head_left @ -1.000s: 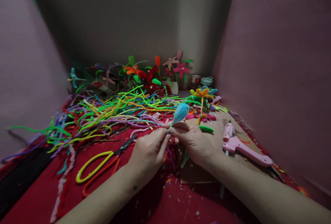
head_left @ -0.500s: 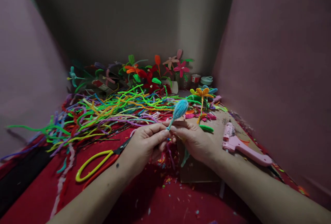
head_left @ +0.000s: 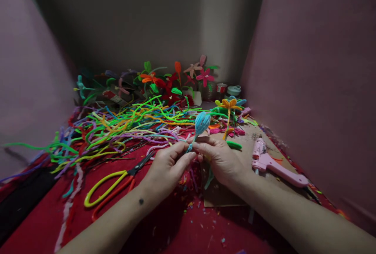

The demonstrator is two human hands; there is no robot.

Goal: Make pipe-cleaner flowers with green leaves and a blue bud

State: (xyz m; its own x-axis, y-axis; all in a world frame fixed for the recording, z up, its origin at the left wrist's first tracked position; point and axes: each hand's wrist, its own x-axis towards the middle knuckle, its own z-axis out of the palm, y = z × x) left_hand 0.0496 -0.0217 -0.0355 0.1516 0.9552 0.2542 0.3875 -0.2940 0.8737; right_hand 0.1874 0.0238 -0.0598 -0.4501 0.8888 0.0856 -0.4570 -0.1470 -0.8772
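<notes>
A light blue fuzzy bud [head_left: 202, 123] stands tilted at the centre, its twisted stem running down between both hands. My left hand [head_left: 169, 166] pinches the lower part of the stem between thumb and fingers. From the right, my right hand [head_left: 223, 160] grips the same stem just under the bud, its fingertips close to those of my left hand. The stem's lower end is hidden by the fingers. Scissors with yellow and red handles [head_left: 105, 189] lie beside my left wrist.
Many coloured pipe cleaners [head_left: 132, 123] spread over the red cloth [head_left: 164, 215]. Behind them are fuzzy flowers [head_left: 205, 76]. A pink glue gun [head_left: 279, 170] rests on cardboard [head_left: 246, 152] at the right, near an orange flower [head_left: 230, 105].
The bud has turned and dipped slightly to the left. My left hand has shifted a little right and down, its thumb lower on the stem, and more of the scissors shows.
</notes>
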